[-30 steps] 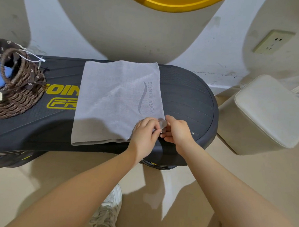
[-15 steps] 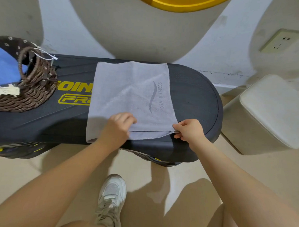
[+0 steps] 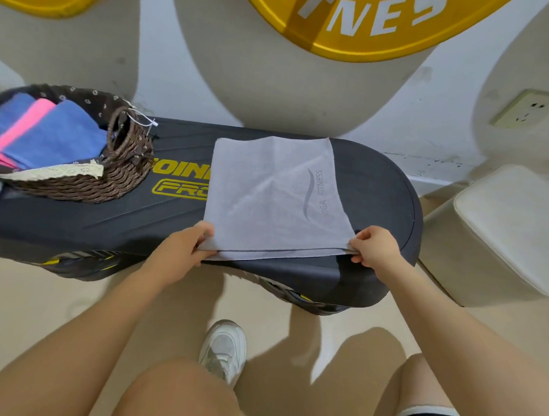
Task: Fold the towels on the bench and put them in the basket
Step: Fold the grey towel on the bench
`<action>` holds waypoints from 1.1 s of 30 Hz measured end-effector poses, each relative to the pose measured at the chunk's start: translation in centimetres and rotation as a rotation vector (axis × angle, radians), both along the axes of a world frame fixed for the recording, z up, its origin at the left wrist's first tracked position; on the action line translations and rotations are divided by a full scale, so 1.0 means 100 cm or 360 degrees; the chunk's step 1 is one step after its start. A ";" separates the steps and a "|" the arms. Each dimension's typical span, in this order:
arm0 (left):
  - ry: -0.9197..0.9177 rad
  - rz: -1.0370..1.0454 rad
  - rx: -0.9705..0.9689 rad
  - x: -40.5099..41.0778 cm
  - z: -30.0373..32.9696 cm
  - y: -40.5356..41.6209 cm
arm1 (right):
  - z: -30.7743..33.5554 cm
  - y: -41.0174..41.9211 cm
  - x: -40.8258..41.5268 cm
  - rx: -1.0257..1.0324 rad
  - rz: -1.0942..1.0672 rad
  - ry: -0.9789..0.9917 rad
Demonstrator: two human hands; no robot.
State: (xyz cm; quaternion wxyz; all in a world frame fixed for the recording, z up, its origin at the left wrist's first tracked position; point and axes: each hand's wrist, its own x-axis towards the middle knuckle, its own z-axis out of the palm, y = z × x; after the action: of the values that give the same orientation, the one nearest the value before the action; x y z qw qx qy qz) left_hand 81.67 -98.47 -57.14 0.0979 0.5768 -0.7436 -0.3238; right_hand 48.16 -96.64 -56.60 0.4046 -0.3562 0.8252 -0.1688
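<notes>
Already blue and pink towels (image 3: pixel 47 132) folded in wicker basket (image 3: pixel 110 181). Your left hand (image 3: pixel 183 251) and right hand (image 3: pixel 375 248) pinch near corners of grey towel (image 3: pixel 273 198), half-folded on desk (image 3: pixel 378 187); further folds, basket placement left.

Black bench (image 3: pixel 377 193) with grey towel (image 3: pixel 273 198) and wicker basket (image 3: pixel 117 182) on top.

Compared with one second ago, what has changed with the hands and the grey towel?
The left hand slid from the near right corner of the grey towel to its near left corner and grips it. The right hand still pinches the right corner. Towel stays flat on the bench.
</notes>
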 end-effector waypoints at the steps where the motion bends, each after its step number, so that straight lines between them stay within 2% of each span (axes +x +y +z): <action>1: -0.0011 -0.0108 -0.0055 0.002 0.002 -0.001 | 0.001 0.000 -0.003 0.0032 0.0017 -0.0003; 4: -0.0187 -0.0428 -0.0159 0.008 0.004 -0.002 | 0.003 0.003 -0.009 0.0080 0.0157 0.0099; 6: -0.0389 -0.0653 -0.0131 0.008 0.001 -0.004 | 0.002 0.004 -0.012 0.0066 0.0423 0.0355; 8: -0.0656 -0.0819 -0.0085 0.006 0.001 -0.006 | 0.002 0.004 -0.011 0.0131 0.0648 0.0478; 13: -0.0986 -0.1071 0.0151 0.000 0.000 -0.002 | 0.005 0.007 -0.007 0.0726 0.0778 0.0310; 16: -0.1051 -0.1135 0.0412 -0.011 0.003 0.003 | 0.014 0.001 -0.005 0.1171 0.0823 0.0286; 18: -0.1018 -0.1046 0.0407 -0.021 0.009 -0.007 | 0.022 -0.013 -0.004 0.1397 0.1020 0.0397; 20: -0.0796 -0.0845 0.0153 -0.028 0.012 -0.029 | 0.024 -0.033 -0.004 0.1102 0.1092 0.0617; 22: -0.0443 -0.0517 -0.0211 -0.036 0.006 -0.059 | 0.017 -0.058 -0.008 0.0534 0.0974 0.0811; 24: -0.0221 -0.0170 -0.0295 -0.045 -0.002 -0.096 | 0.006 -0.081 -0.009 0.0095 0.0763 0.0777; 26: -0.0396 0.0042 -0.0181 -0.057 -0.009 -0.130 | -0.006 -0.105 -0.010 -0.0091 0.0591 0.0650; 29: -0.0702 0.0132 -0.0160 -0.069 -0.021 -0.165 | -0.020 -0.137 -0.011 -0.0181 0.0327 0.0551; 33: -0.0635 0.0284 -0.0242 -0.061 -0.035 -0.182 | -0.030 -0.165 -0.006 -0.0183 0.0233 0.0536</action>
State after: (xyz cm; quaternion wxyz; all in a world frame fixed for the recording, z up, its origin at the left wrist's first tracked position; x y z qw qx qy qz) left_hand 75.59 -116.65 -60.60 0.0202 0.6838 -0.7165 -0.1365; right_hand 47.53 -113.14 -59.63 0.2509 -0.4610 0.8421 -0.1239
